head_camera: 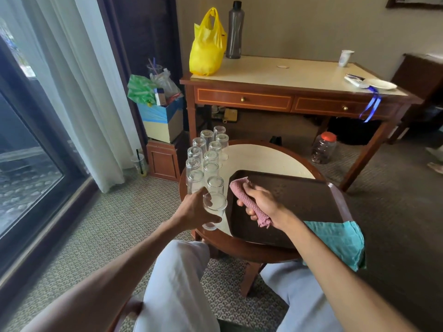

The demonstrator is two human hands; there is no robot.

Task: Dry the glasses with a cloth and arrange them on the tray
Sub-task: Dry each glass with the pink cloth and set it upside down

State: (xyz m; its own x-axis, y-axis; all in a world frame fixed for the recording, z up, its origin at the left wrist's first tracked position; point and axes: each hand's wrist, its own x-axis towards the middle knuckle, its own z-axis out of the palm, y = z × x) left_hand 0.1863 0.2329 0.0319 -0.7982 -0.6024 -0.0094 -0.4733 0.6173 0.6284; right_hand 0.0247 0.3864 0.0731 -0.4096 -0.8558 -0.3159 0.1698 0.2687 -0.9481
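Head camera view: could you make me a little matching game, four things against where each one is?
Things:
1. pink cloth
2. glass nearest the person
3. brown tray
4. yellow bag

Places:
A. on the desk, beside the dark bottle
B. gripped in the left hand
C. flat on the round table
D. gripped in the right hand

Pairs: 1-D, 2-B, 3-C, 4-A.

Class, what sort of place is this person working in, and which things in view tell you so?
Probably a hotel room: a wooden desk with drawers against the wall, long curtains beside a large glass door, and rows of matching glasses on a small round table.
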